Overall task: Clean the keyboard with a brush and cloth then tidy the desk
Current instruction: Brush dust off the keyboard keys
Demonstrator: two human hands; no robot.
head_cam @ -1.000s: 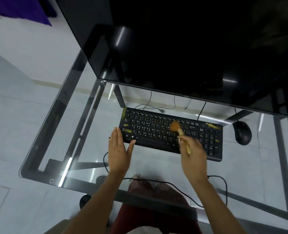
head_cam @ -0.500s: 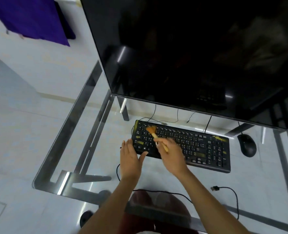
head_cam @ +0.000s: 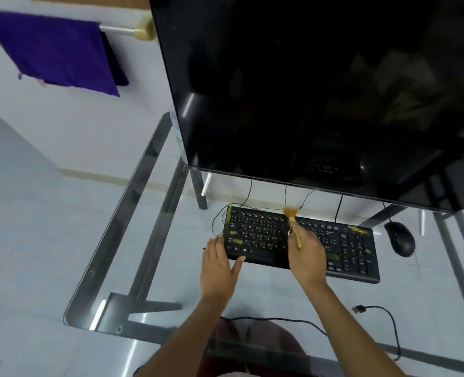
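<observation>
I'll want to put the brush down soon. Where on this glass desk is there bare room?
The widest bare glass lies left of the keyboard, out to the desk's left rim. A narrower strip runs between keyboard and front edge, crossed by a loose cable. It is tighter around the mouse.

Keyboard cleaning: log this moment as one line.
step: brushing | right hand: grips brush, bristles at keyboard top row | left hand: flat, steadying keyboard's left end | cloth: unused

keyboard (head_cam: 342, 244) key legends: white marks, too small and blurred to read.
keyboard top right corner: a yellow-green logo, not legible.
monitor (head_cam: 320, 91): dark screen, no text showing.
</observation>
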